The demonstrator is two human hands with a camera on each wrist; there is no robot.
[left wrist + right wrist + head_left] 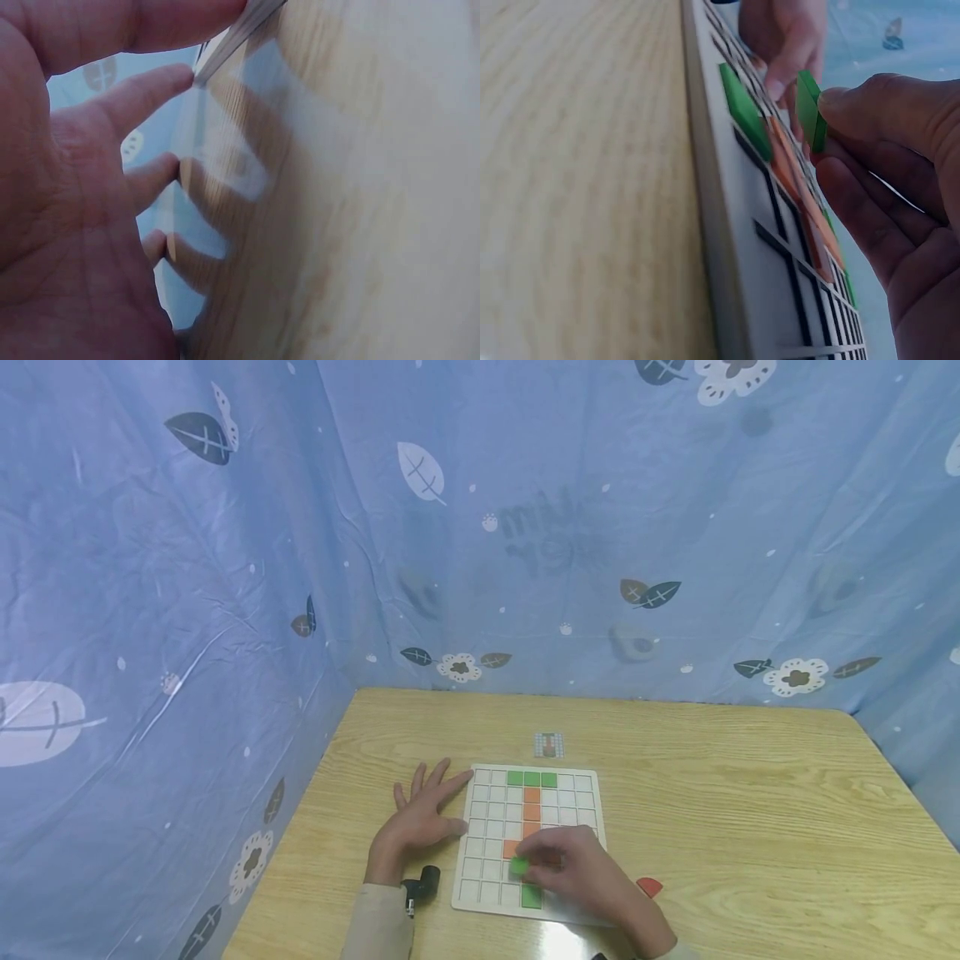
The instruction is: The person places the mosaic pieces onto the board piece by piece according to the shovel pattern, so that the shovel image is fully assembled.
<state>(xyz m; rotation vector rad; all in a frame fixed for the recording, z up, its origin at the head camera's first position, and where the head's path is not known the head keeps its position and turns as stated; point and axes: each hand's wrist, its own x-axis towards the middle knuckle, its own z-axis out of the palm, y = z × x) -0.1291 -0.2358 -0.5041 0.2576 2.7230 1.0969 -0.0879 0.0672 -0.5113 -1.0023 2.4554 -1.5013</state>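
Note:
My right hand (581, 870) pinches a green square tile (807, 112) between thumb and fingertips. In the head view that tile overlaps the lower middle of a white grid board (480, 847); in the right wrist view it stands apart from the board's surface. At the board's left edge my left hand (422, 817) lies with its fingers spread, fingertip and thumb right at the rim. Three green tiles (532, 778) fill part of the top row. Below them runs a column of orange tiles (532, 812), and a green tile (531, 896) sits in the bottom row. My right hand hides several cells.
A small card (549, 744) with a printed grid pattern lies behind the board on the wooden table (750, 802). To the right of my right hand is a red wedge-shaped piece (649, 887). A blue patterned curtain (525, 568) hangs behind and at the sides.

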